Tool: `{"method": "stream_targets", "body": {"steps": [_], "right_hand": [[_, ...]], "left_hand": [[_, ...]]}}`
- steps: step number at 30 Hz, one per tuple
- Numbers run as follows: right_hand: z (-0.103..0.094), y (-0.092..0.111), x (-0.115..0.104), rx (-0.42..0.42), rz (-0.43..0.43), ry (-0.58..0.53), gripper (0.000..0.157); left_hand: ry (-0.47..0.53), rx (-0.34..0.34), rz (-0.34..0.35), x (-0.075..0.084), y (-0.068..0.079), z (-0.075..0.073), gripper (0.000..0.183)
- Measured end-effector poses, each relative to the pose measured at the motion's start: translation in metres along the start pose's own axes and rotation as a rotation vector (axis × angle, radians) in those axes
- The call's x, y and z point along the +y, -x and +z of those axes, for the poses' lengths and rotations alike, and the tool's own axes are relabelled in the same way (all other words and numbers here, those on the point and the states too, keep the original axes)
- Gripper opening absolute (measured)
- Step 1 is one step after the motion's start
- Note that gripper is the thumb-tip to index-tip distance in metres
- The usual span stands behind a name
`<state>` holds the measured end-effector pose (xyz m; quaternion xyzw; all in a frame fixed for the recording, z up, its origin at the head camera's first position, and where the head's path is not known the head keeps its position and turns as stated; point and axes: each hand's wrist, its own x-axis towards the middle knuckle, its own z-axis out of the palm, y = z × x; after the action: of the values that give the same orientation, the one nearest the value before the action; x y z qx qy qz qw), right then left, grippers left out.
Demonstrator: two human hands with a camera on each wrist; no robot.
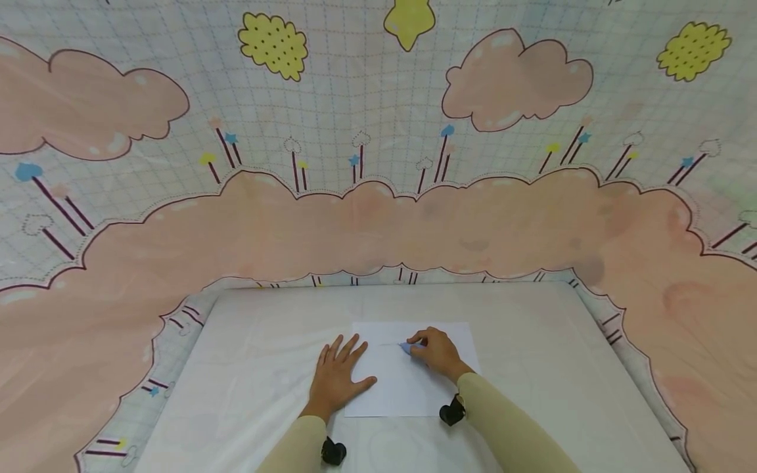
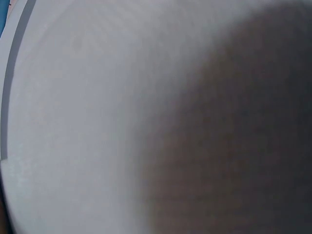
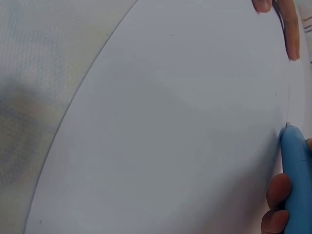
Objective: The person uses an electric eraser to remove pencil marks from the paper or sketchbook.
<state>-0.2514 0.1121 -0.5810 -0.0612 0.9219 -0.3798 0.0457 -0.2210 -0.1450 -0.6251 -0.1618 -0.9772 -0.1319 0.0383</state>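
A white sheet of paper [image 1: 402, 391] lies on the covered table. My left hand [image 1: 337, 379] rests spread over its left edge, with the thumb on the sheet. Over the upper right part of the paper, my right hand [image 1: 439, 351] grips a thick blue pen-like tool [image 3: 296, 165]. Its small pale tip touches the sheet at the end of a thin, faint line [image 3: 288, 100]; the tool's exact kind is unclear. Two left-hand fingers [image 3: 291, 36] show at the top right of the right wrist view. A dark blur fills much of the left wrist view.
A white cloth [image 1: 248, 368] covers the table around the paper. Behind and beside it hangs a cartoon-printed sheet [image 1: 378, 226] with clouds and stars. Black devices [image 1: 334, 452] sit on both wrists.
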Motion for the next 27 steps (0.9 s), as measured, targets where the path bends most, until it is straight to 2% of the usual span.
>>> {"method": "stream_targets", "body": {"steps": [11,21,27], "right_hand": [[0.0052,-0.0008,-0.0046,-0.023,-0.005,-0.003,0.014],[-0.0025,-0.0005,0.0004,-0.01,0.026,-0.01,0.015],[0.0007,0.0,0.0024,-0.025,0.018,-0.035,0.015]], "left_hand": [[-0.007,-0.031,0.001,0.0036,-0.0005,0.0014,0.083],[-0.029,0.02,0.011,-0.001,-0.0016,-0.0004,0.081],[-0.018,0.02,0.01,-0.0011,-0.0001,0.0011,0.081]]}}
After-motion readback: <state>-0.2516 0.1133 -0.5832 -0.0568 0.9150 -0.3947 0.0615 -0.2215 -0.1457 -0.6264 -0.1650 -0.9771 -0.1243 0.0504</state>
